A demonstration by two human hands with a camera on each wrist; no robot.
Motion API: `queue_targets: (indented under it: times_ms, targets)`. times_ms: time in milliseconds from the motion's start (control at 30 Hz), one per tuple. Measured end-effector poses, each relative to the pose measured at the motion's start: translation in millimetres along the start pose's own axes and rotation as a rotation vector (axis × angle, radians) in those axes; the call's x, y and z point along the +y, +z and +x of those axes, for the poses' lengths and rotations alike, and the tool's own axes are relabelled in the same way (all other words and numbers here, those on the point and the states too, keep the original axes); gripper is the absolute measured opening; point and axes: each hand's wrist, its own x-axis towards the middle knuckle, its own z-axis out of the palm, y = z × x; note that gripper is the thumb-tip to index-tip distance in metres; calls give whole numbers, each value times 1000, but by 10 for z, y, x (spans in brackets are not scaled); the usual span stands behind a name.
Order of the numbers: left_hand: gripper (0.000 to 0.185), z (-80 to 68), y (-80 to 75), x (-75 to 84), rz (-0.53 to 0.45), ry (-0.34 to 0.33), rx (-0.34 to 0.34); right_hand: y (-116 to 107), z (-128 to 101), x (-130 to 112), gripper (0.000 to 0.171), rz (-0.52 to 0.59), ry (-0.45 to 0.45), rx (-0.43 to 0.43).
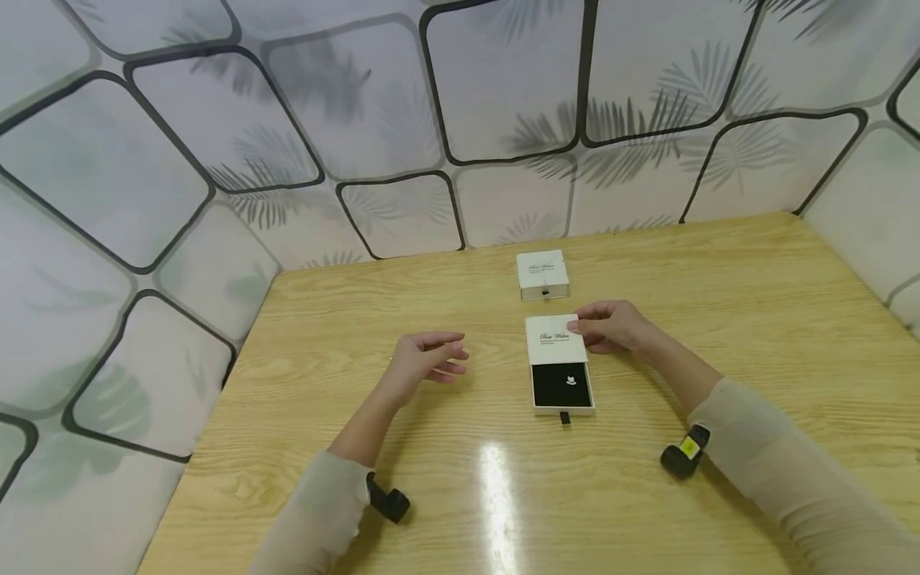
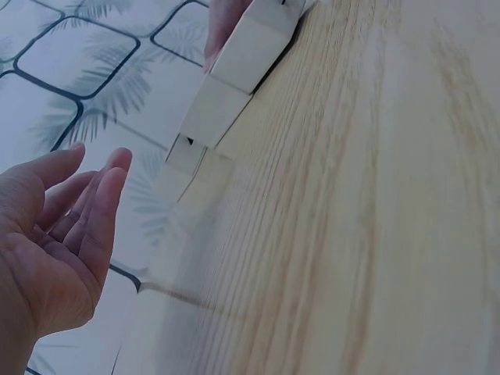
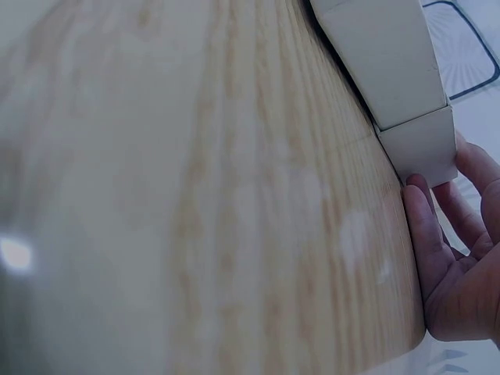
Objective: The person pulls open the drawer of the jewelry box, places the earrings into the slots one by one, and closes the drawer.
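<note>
A small white jewelry box [image 1: 553, 342] with black script lies flat on the table, its drawer slid partly out toward me. On the drawer's black pad [image 1: 548, 386] sits a tiny silvery charm or stud [image 1: 571, 381]. My right hand [image 1: 612, 325] holds the sleeve's right side, thumb on top and fingers at the edge; the right wrist view also shows this hand [image 3: 465, 258] against the white box [image 3: 383, 66]. To the left of the box, my left hand [image 1: 426, 363] hovers with loosely bent fingers and nothing in them.
A second white box [image 1: 542, 273], closed, with a small black tab, stands just behind the first. The wooden table [image 1: 323, 303] meets patterned wall panels [image 1: 388, 104] at its back and sides. A black camera [image 1: 685, 453] is strapped at the right wrist.
</note>
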Motion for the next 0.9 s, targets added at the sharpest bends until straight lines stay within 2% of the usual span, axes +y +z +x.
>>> queue_targets:
  times_ms: [300, 567, 900]
  targets:
    - [40, -86, -184, -8, 37, 13, 35, 2, -19, 4, 65, -2, -12, -9]
    - [45, -153, -331, -7, 18, 27, 100, 4, -5, 15, 66, -6, 0, 1]
    - [44, -192, -547, 20, 125, 32, 186, -9, 3, -10, 64, 8, -6, -4]
